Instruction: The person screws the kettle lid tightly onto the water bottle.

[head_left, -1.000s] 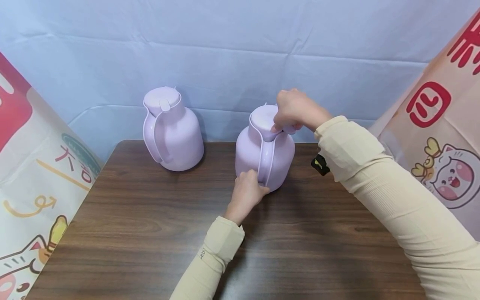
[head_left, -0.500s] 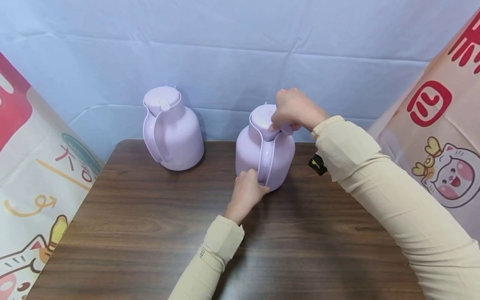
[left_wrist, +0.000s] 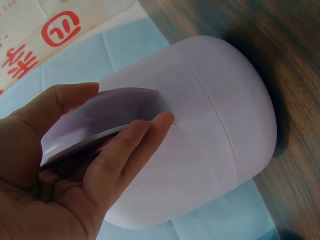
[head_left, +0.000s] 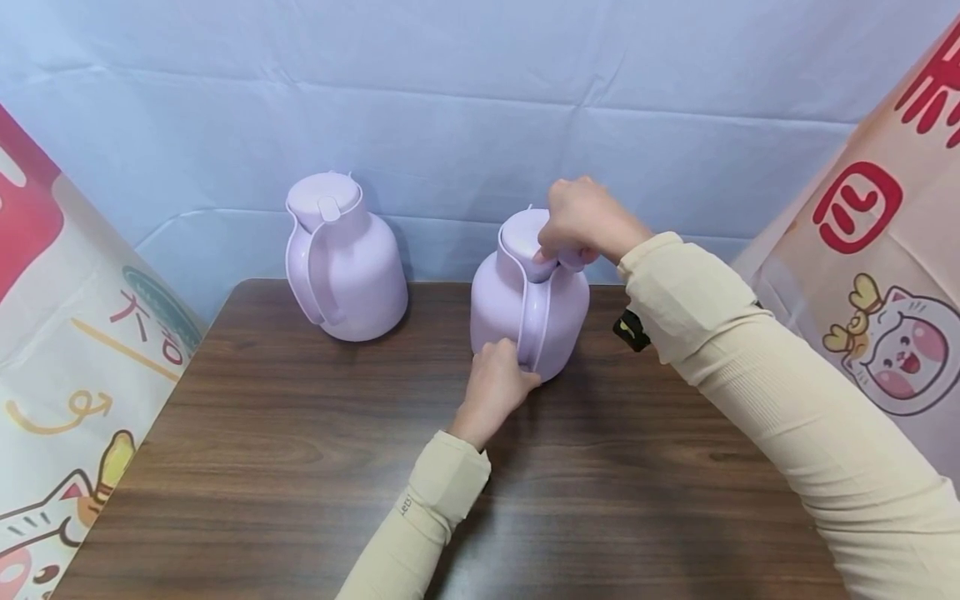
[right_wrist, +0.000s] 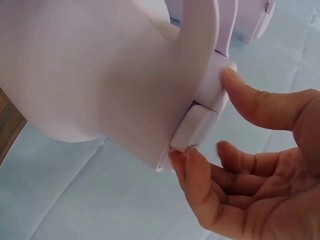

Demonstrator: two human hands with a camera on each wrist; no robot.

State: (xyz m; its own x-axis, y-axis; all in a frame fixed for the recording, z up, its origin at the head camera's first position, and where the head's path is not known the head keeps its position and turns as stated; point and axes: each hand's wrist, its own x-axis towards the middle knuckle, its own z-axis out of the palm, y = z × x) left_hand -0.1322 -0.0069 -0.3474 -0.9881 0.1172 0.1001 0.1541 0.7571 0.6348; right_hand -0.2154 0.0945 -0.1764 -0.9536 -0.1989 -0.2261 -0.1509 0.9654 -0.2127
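Observation:
Two lilac vacuum jugs stand upright on the table. At the right one (head_left: 491,304), my left hand (head_left: 497,387) grips the lower part of the handle (head_left: 534,321). The left wrist view shows the thumb on one side of that handle (left_wrist: 115,107) and the fingers on the other. Above, my right hand (head_left: 588,218) pinches the jug's round lid (head_left: 521,233) at its rim. In the right wrist view, thumb and fingertips touch the lid on either side of its small tab (right_wrist: 195,127). The lid sits in the jug's neck. Part of the lid is hidden behind the right hand.
The other lilac jug (head_left: 363,275), lid on, stands at the table's back left. Dark wood-grain table (head_left: 300,467) lies below. A pale blue cloth (head_left: 420,100) hangs behind, with printed cartoon panels at the left (head_left: 90,333) and right (head_left: 885,300).
The right hand and forearm have shifted slightly to the left over the lid. My left hand keeps its grip, and both jugs stay almost exactly where they were.

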